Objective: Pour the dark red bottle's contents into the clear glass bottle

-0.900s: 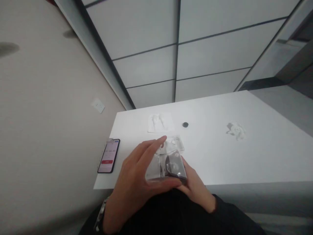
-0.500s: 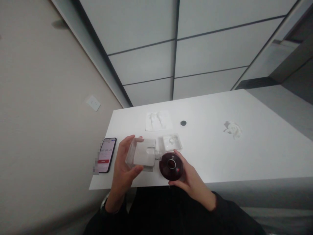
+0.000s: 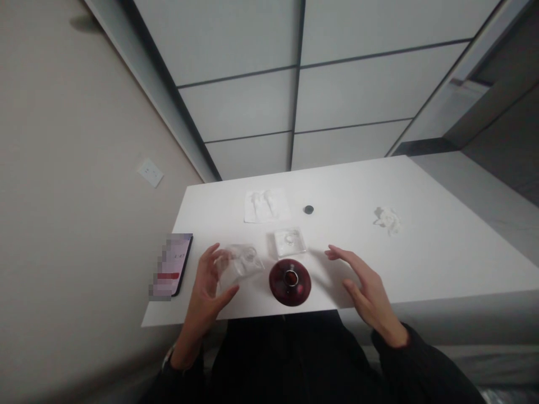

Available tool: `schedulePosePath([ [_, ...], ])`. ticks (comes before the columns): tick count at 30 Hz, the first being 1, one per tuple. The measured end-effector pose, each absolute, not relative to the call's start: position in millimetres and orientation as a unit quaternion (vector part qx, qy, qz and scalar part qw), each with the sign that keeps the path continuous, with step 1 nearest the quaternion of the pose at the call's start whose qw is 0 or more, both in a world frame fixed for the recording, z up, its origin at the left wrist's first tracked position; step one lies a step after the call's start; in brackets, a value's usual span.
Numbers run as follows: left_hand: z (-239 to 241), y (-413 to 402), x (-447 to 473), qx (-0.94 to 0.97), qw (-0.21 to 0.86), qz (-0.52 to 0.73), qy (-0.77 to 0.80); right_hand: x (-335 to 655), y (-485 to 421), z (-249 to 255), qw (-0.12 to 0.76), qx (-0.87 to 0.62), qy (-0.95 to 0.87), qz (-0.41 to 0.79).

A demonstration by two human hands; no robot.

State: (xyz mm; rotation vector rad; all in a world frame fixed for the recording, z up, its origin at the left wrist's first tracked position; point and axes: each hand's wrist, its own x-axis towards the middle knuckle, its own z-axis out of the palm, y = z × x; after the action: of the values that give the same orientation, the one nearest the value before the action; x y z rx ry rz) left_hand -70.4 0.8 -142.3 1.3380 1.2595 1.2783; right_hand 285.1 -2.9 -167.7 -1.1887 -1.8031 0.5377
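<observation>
A clear square glass bottle (image 3: 241,266) stands on the table, its round mouth facing up; its outline is a little blurred. My left hand (image 3: 209,280) curves around the bottle's left side, fingers and thumb spread, the fingertips close to the glass. To the right stands a round, wide-bodied dark red vessel (image 3: 286,290) with a ring-shaped mouth, seen from above. Nothing touches this vessel. My right hand (image 3: 365,285) hovers to its right, holding nothing, thumb and fingers apart.
Behind the vessel sits a clear, squarish lidded-looking item (image 3: 290,243). Farther back lie a white sheet (image 3: 278,209) with two pale slender items and a small dark disc (image 3: 309,209). Crumpled white tissue (image 3: 388,220) is at right, a phone (image 3: 179,275) at the left edge.
The glass bottle has gone from tilted to upright on the table. My right hand has let go of the dark red vessel and moved right; my left fingers have loosened around the bottle.
</observation>
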Motion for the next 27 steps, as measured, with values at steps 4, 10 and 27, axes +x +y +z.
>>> schedulePosePath([
  [4,-152,-7,-70,0.538,0.5,0.444,0.513,299,1,-169,0.442,-0.501,-0.712,0.218],
  [10,-156,-2,-85,0.63,0.352,0.374,0.582,300,3,-169,0.456,-0.539,-0.679,0.201],
  [27,-129,5,-60,0.699,0.194,0.384,0.571,355,25,-182,0.46,-0.603,-0.649,0.058],
])
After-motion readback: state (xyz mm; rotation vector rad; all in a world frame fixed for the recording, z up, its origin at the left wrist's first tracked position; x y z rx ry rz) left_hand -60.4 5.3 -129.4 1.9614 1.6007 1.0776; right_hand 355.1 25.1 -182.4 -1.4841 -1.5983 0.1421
